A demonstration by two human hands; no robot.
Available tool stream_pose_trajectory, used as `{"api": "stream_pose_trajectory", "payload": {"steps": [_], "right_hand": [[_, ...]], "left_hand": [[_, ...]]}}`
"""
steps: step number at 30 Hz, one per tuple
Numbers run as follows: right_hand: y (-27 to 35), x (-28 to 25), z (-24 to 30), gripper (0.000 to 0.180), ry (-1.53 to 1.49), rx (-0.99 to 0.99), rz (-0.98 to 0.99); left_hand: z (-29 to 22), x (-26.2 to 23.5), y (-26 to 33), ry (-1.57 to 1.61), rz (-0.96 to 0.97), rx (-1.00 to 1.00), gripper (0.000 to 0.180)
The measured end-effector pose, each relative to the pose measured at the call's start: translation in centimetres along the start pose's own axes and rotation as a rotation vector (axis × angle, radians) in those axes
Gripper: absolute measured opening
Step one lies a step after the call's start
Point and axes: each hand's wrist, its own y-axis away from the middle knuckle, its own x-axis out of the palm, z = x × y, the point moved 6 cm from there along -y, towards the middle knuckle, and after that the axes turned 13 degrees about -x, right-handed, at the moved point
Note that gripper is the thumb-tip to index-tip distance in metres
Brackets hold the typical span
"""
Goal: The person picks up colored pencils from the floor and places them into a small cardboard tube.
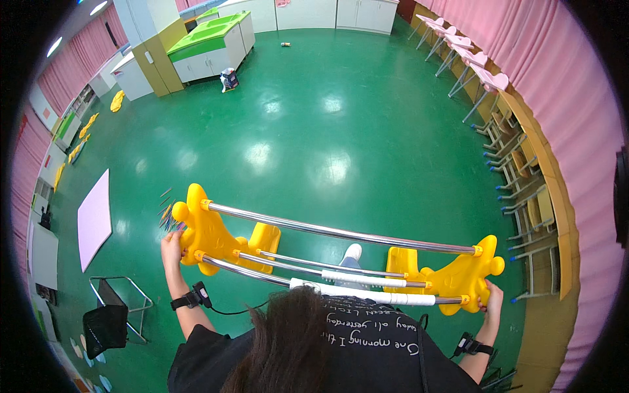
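I hold a rack across my front, made of two yellow plastic end panels joined by several shiny metal rods. My left hand is closed on the edge of the left end panel. On the other side my right hand grips the outer edge of the right end panel. White sleeves cover parts of the nearer rods. Both panels have rounded knobs and a wide yellow foot. My hair and black shirt lie close to the nearest rod, and one white shoe shows beneath the rack.
Thin sticks lie on the green floor beside the left panel. Further left are a pink board and a black folding chair. Chairs line the right wall, with pink-topped seats beyond. A green-topped counter stands far left.
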Motion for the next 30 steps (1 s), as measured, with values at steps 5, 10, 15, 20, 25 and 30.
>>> {"api": "stream_pose_trajectory", "payload": {"steps": [5, 10, 15, 20, 25, 30], "right_hand": [[-11.4, 5.8, 4.2, 0.040, 0.054, 0.008, 0.041], [-23.4, 11.2, 10.8, 0.041, 0.066, 0.016, 0.112], [-32.9, 17.5, 16.3, 0.041, 0.094, -0.033, 0.170], [-41.0, 25.9, 22.7, 0.033, 0.097, -0.126, 0.239], [-48.4, 34.6, 27.5, 0.033, 0.080, -0.152, 0.282], [-54.4, 40.7, 32.0, 0.045, 0.157, -0.121, 0.268]], "left_hand": [[-5.6, 7.1, -4.6, 0.005, -0.046, 0.013, 0.025], [-12.7, 12.9, -6.1, -0.090, -0.156, 0.005, 0.029], [-14.3, 16.0, -6.4, -0.019, -0.218, -0.083, 0.027], [-15.0, 19.1, -10.4, 0.043, -0.265, -0.137, 0.028], [-17.4, 23.0, -18.7, 0.035, -0.306, -0.149, 0.028], [-26.3, 29.8, -28.1, 0.015, -0.219, -0.167, 0.029]]}}
